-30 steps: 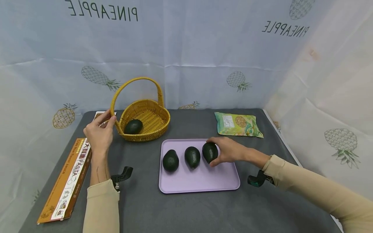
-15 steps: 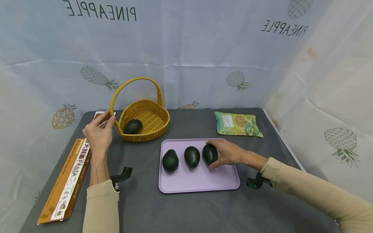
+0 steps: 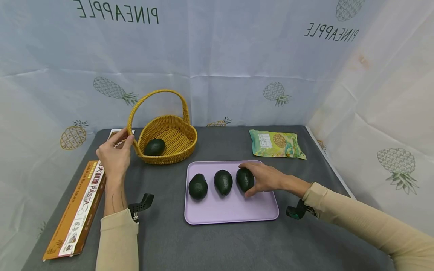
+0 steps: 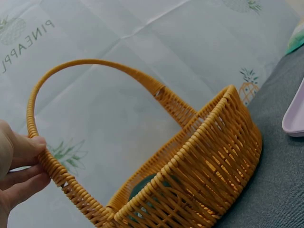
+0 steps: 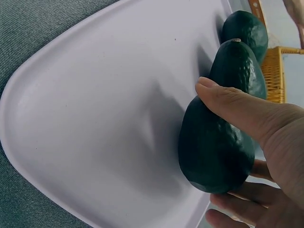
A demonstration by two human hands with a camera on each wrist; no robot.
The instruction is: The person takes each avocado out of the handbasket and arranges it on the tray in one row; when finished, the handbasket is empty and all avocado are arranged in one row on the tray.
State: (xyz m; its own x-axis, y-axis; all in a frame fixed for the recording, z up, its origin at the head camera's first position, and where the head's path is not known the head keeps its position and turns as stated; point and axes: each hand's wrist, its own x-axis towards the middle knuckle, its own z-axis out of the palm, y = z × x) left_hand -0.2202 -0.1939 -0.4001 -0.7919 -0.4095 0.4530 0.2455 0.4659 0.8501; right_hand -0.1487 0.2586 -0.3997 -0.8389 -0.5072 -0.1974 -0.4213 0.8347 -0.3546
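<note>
- The right hand (image 3: 266,177) gripped an avocado (image 3: 245,180), thumb on one side and fingers round the other, above the tray's end nearer that arm; from where I stood I couldn't tell whether the fruit touched the tray.
- Under it spread a pale purple tray (image 3: 234,215) with rounded corners and a low raised rim.
- Just beside the held fruit lay a middle avocado (image 3: 223,183), and past that an outer avocado (image 3: 198,187); both sat between the grip and the basket side, with the tray's rim beyond them.
- The left hand (image 3: 115,154) pinched the tall handle (image 3: 130,120) of a yellow woven basket (image 3: 181,137), which stood behind the tray and to its left.
- Inside, near the left hand, rested another avocado (image 3: 154,147).
- A green and yellow packet (image 3: 278,144) lay behind the right hand, well apart from the basket.
- A long orange and white pasta box (image 3: 76,210) ran along the grey tabletop's left edge, partly hidden by the left arm.
- The gripped avocado looked dark green, glossy and plump, its skin faintly bumpy.
</note>
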